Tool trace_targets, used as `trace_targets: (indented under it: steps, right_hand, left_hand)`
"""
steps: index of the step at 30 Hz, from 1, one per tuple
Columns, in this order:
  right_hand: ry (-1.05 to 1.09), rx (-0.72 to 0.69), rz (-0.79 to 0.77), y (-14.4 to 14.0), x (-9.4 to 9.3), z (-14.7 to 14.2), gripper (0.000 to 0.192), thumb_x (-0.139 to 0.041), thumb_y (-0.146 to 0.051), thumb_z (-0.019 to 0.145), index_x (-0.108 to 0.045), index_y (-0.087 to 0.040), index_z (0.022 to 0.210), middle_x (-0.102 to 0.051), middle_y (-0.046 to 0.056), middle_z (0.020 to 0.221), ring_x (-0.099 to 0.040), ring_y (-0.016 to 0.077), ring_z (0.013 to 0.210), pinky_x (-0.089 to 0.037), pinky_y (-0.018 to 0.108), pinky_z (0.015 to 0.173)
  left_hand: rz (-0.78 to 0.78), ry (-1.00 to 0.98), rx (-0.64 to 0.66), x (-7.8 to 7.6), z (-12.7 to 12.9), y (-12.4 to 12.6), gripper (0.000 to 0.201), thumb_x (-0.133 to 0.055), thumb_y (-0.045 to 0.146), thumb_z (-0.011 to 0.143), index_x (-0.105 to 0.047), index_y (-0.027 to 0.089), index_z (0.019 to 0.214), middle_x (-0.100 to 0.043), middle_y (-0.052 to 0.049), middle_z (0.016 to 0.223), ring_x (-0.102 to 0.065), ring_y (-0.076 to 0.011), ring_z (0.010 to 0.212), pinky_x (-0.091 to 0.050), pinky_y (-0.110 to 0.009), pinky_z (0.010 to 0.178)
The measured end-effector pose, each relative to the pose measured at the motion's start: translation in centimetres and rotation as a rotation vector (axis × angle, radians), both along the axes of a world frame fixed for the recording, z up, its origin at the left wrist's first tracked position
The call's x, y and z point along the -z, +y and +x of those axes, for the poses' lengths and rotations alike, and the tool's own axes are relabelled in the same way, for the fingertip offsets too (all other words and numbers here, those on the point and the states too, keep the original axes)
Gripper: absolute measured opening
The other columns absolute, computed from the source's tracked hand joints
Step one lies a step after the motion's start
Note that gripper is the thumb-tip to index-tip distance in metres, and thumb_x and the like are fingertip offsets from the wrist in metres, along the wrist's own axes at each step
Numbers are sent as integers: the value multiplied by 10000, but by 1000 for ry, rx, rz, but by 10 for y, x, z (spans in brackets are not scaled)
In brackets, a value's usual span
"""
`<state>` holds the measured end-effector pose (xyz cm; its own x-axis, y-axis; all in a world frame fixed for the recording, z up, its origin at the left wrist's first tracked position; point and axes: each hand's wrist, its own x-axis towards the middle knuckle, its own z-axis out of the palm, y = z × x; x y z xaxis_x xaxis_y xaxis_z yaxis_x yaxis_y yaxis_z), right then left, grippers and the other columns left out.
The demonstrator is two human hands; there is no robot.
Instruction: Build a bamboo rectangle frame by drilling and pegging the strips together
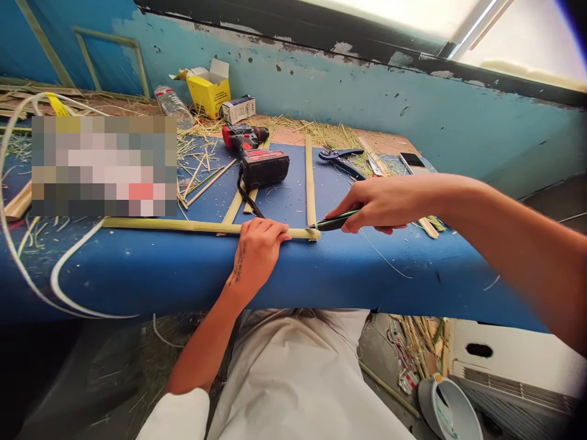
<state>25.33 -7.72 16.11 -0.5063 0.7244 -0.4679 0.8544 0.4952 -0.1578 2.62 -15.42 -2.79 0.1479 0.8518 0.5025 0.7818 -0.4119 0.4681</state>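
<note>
My left hand [260,252] is closed around a bamboo strip [183,225] near its right end, holding it along the front of the blue bench. My right hand [373,205] grips pliers [337,221] with black and green handles. Their tips touch the corner where this strip meets another bamboo strip [310,177] that runs toward the wall; the tips are too small to make out clearly. A cordless drill [263,162] lies just behind my left hand. Beyond my right hand rest blue-handled cutters [342,160].
A yellow box [211,91], a small white box [238,110] and a plastic bottle [174,107] stand by the wall. A phone [413,160] lies at the right. White cable [57,275] loops at the left. A bucket [447,409] is on the floor. Bamboo shavings litter the bench [321,275].
</note>
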Motion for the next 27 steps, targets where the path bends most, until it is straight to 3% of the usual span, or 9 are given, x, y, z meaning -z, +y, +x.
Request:
trace_targets:
  steps: [3,7,10,15,20,24,27]
  right_hand:
    - [-84,81,-206,1,-1,-3,438,-637,-416,854,-828,-329,1239,-650,5,601,-586,187,471,-408,326,485]
    - [-40,134,-246,0,-1,-5,415,-631,-416,870,-831,-281,1208,-747,58,778,-587,177,480,-409,329,470]
    - [-18,122,-253,-2,0,-5,413,-602,-478,926,-837,-252,1180,-776,99,879,-570,157,470,-410,329,469]
    - [-21,83,-204,-4,2,-5,461,-569,-575,964,-839,-277,1188,-776,91,876,-580,158,474,-419,329,469]
    - [22,89,-193,-8,3,-5,474,-568,-605,960,-849,-258,1120,-768,95,838,-577,158,467,-412,324,462]
    - [60,194,-239,-16,6,-5,455,-600,-568,943,-831,-264,1191,-783,96,895,-589,157,458,-408,320,452]
    - [57,169,-178,-22,7,-9,468,-613,-589,940,-826,-273,1213,-773,84,841,-587,157,466,-400,308,456]
  left_hand:
    - [4,1,1,0,0,0,112,-657,285,1046,-746,238,1098,-807,-32,1073,-677,-238,1061,-451,-407,984]
    - [13,5,0,1,0,0,123,-662,302,1044,-743,232,1104,-804,-32,1065,-676,-243,1065,-451,-404,978]
    - [-7,-8,-11,1,0,1,118,-673,296,1037,-723,229,1119,-797,-43,1062,-681,-248,1053,-458,-406,984]
    - [-42,-60,-5,1,0,2,56,-706,273,1016,-703,229,1051,-795,-47,1050,-699,-248,1035,-480,-412,998]
    - [24,-137,12,4,-1,4,117,-687,230,1016,-743,217,914,-737,-71,1260,-655,-236,1145,-502,-422,1041]
    - [48,-134,-15,6,0,5,131,-702,248,1005,-761,222,891,-699,-67,1097,-605,-237,1054,-528,-411,972]
    - [44,-136,-12,4,0,4,141,-696,245,1010,-745,219,880,-689,-58,1052,-601,-230,1021,-526,-405,958]
